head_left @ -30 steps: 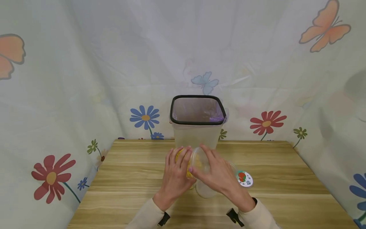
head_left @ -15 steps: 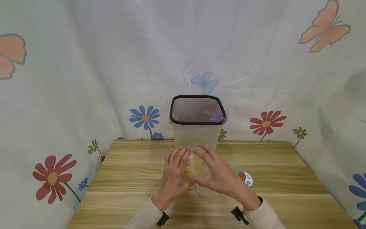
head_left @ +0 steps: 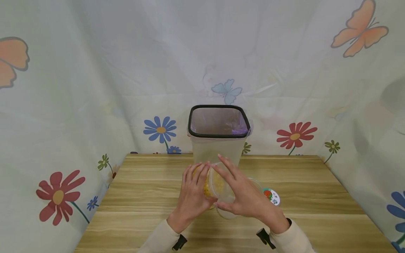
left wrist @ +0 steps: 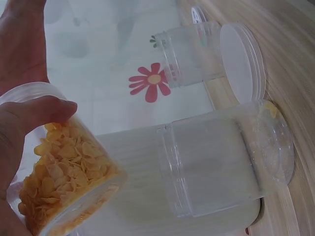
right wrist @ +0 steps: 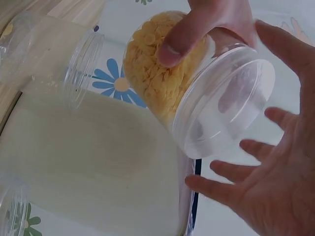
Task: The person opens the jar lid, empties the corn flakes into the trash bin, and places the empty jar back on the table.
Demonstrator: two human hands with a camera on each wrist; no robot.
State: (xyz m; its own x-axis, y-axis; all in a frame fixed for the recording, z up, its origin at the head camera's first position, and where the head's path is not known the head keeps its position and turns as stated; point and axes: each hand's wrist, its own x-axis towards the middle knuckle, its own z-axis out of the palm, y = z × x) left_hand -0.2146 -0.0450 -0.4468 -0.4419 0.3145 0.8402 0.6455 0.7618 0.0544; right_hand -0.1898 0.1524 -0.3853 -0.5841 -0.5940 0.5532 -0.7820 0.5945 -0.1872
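My left hand [head_left: 193,191] grips a clear plastic jar [right wrist: 160,64] of yellow, cornflake-like flakes. The jar lies tilted on its side in the air, its translucent lid [right wrist: 226,103] facing right. Around that lid my right hand [head_left: 248,196] spreads its fingers, which stand apart from it in the right wrist view. Below, a second clear jar [left wrist: 211,167] stands on the table with crumbs at its base. Beside it are a white lid [left wrist: 238,64] and another clear jar [left wrist: 189,54].
Behind the hands stands a pale bin [head_left: 216,149] with a black rim and a purple liner. On the right of the wooden table [head_left: 303,196] lies a round white lid with a tomato picture [head_left: 271,197]. A flowered curtain [head_left: 177,63] surrounds the table.
The right hand's fingers have come away from the lid and spread wider, the thumb dropping lower. My left hand keeps the jar in nearly the same place.
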